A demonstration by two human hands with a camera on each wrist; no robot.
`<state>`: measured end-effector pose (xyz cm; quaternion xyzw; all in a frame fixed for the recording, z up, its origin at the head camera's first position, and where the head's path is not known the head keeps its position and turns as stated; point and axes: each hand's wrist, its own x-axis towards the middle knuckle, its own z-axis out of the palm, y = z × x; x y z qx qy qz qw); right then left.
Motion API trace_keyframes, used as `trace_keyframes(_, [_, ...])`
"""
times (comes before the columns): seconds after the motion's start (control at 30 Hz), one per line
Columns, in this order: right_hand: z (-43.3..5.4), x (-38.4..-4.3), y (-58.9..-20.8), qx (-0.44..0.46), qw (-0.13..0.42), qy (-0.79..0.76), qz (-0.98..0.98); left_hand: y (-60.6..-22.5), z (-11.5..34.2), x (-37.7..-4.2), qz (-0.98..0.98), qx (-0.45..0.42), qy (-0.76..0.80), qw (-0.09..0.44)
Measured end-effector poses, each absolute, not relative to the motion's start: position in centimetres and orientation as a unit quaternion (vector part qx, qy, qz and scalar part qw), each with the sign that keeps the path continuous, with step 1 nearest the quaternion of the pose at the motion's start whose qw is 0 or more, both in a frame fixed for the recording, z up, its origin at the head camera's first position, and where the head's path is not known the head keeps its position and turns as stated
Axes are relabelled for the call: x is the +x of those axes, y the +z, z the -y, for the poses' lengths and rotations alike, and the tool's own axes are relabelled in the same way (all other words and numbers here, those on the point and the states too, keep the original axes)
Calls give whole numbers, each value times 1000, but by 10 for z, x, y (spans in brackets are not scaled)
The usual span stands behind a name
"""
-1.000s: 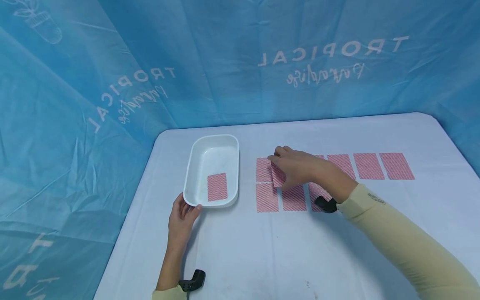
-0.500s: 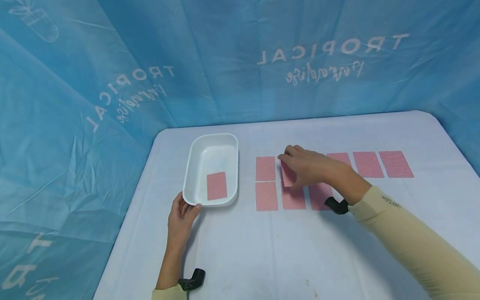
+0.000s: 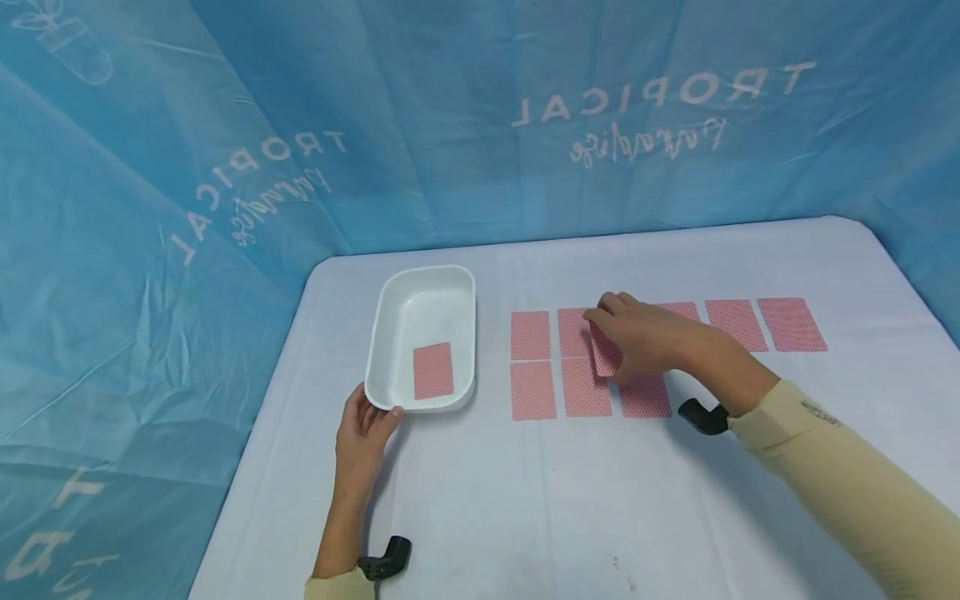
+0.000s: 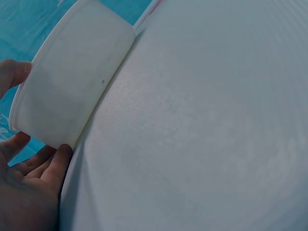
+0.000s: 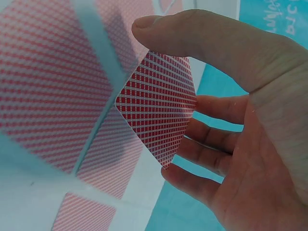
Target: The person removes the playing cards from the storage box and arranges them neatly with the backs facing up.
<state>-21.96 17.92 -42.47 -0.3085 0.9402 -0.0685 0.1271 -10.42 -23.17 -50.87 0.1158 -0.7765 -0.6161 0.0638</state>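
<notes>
My left hand (image 3: 365, 437) grips the near left corner of a white plastic tub (image 3: 422, 283), thumb at the rim and fingers against its side. Inside the tub lies one face-down playing card (image 3: 433, 371) with a red patterned back. In the left wrist view the tub's outer wall (image 4: 77, 72) shows between the thumb and fingers. My right hand (image 3: 648, 337) pinches a playing card (image 5: 161, 96) between thumb and fingertips, tilted above the laid-out cards. Below it are a far-row card (image 3: 573, 333) and a near-row card (image 3: 645, 398), the latter partly covered by the hand.
More face-down cards form two rows on the white-clothed table (image 3: 480, 517); the far row runs right to an end card (image 3: 792, 325). Blue printed curtains (image 3: 450, 125) rise behind the table and at its left. A black wrist camera (image 3: 703, 417) sits at the right sleeve.
My right hand has moved right along the far row with the pinched card, uncovering cards at the left. The left hand stays at the tub's corner.
</notes>
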Motion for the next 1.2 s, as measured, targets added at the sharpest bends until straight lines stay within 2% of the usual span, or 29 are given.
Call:
trace_keyframes(0.53, [-207,-206,-430,-285,134,-76,-946,-506,230,-102,785,108,-607,68])
trace_keyframes(1.2, [-247,-190,-446,-284,111,-94,-948,-508,233,-103,780,110,-613,59])
